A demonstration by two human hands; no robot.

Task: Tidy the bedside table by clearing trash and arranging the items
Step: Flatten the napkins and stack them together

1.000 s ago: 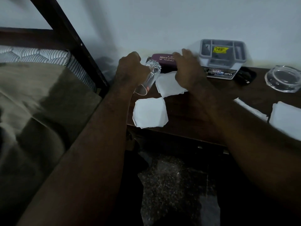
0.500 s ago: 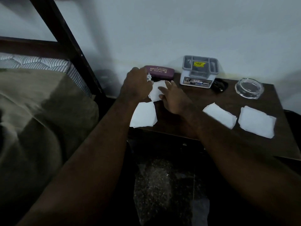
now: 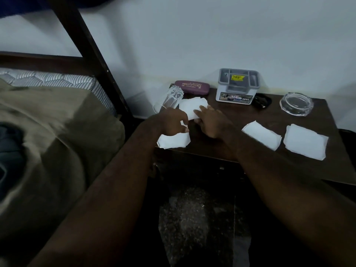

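Your left hand (image 3: 173, 122) and right hand (image 3: 211, 122) both pinch one tissue (image 3: 192, 108), likely gathering trash; glass (image 3: 170, 99) lies tipped at ten o'clock.

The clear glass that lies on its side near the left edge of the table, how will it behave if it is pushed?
The glass lies on its side, so a push would probably roll it. It sits by the left edge of the table, so it might drop off. It looks thin and clear, likely fragile and somewhat slippery.
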